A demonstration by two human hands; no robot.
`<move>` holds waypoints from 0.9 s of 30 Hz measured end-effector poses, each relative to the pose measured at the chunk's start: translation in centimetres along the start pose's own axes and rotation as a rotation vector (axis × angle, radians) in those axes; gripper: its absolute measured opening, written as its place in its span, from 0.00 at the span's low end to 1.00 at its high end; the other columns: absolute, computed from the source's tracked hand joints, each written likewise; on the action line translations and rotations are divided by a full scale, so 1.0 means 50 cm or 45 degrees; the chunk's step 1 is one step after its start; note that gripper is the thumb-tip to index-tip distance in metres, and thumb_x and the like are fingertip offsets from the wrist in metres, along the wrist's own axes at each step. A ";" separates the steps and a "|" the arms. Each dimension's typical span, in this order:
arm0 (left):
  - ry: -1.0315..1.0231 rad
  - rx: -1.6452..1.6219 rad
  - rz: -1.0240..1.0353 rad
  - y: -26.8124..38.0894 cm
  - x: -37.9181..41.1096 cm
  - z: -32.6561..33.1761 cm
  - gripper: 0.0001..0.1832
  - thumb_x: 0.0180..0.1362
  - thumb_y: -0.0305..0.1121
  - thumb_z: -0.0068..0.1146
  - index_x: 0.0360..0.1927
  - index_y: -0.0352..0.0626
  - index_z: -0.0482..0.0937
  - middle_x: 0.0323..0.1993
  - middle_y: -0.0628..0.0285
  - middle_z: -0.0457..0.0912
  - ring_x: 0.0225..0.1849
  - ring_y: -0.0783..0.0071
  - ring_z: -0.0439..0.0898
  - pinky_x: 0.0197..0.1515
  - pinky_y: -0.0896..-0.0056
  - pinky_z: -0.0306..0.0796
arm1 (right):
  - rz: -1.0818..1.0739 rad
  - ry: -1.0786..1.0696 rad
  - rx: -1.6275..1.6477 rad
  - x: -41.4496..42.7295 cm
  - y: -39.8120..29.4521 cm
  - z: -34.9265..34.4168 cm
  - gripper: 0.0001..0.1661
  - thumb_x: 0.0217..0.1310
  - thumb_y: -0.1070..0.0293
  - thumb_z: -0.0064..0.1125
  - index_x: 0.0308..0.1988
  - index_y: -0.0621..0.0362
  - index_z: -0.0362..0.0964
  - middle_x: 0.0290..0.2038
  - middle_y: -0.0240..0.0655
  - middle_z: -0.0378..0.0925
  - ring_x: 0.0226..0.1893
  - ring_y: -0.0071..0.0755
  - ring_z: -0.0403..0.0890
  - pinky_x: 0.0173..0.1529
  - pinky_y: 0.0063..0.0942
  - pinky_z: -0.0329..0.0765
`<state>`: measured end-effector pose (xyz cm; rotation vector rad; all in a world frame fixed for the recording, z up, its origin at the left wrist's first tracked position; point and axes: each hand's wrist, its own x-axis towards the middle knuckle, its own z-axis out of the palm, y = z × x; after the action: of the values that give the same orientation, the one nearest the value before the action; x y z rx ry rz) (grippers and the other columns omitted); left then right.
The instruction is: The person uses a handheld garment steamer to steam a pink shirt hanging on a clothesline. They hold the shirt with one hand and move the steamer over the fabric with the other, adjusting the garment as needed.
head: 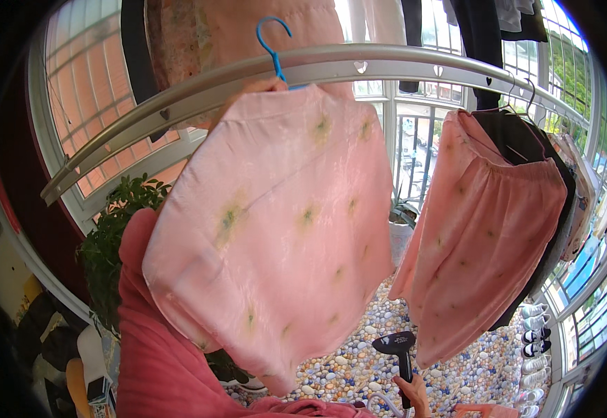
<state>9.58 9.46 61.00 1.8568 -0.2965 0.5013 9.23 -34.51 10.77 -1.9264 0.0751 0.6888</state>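
My left hand [270, 85] grips the blue plastic hanger [276, 57] just below its hook, at the neck of a pink satin top [282, 209] with small green-yellow patches. The top hangs spread out in front of me, and its upper edge partly hides the fingers. Low in the view, my right hand [414, 393] is closed around the handle of a black handheld garment steamer [395, 343], whose head is below the top's lower right part, apart from the cloth. To the right, a matching pink skirt or pair of trousers [486, 251] hangs on a hanger.
A silver metal rail [387, 51] with heart cut-outs curves across the view. More clothes hang at right and beyond the rail. A leafy plant [105, 251] stands left. Several shoes [536, 334] line the right window wall. A pale hose [384, 401] runs by the steamer over the pebble-patterned floor [335, 376].
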 end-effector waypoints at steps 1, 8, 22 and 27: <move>0.015 -0.001 -0.003 0.006 -0.017 0.008 0.14 0.64 0.42 0.54 0.38 0.40 0.79 0.31 0.68 0.78 0.33 0.84 0.75 0.39 0.81 0.70 | 0.000 0.004 -0.014 0.004 0.002 0.000 0.22 0.50 0.54 0.70 0.29 0.64 0.74 0.17 0.33 0.74 0.15 0.26 0.74 0.20 0.28 0.69; 0.089 -0.103 -0.094 0.018 -0.140 0.100 0.14 0.64 0.43 0.54 0.37 0.41 0.78 0.30 0.68 0.78 0.32 0.84 0.74 0.38 0.81 0.69 | -0.028 0.018 0.034 0.007 0.042 -0.020 0.23 0.52 0.54 0.69 0.29 0.64 0.73 0.17 0.33 0.74 0.15 0.25 0.74 0.19 0.28 0.68; 0.315 -0.535 -0.595 0.048 -0.251 0.135 0.13 0.65 0.44 0.53 0.34 0.45 0.78 0.29 0.69 0.79 0.31 0.85 0.76 0.34 0.81 0.69 | -0.042 -0.075 -0.049 0.032 0.006 -0.038 0.20 0.51 0.58 0.68 0.30 0.65 0.73 0.18 0.35 0.74 0.17 0.27 0.76 0.21 0.28 0.72; 0.276 -0.815 -0.438 0.054 -0.227 0.136 0.12 0.63 0.43 0.57 0.40 0.45 0.79 0.36 0.66 0.81 0.38 0.77 0.79 0.44 0.72 0.72 | -0.107 -0.115 -0.067 0.058 0.022 -0.035 0.19 0.51 0.59 0.68 0.30 0.65 0.72 0.18 0.33 0.74 0.15 0.25 0.74 0.20 0.27 0.71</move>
<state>-0.25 1.69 55.94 1.1832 0.0181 0.3141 12.00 -35.79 8.94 -1.9340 -0.0806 0.7263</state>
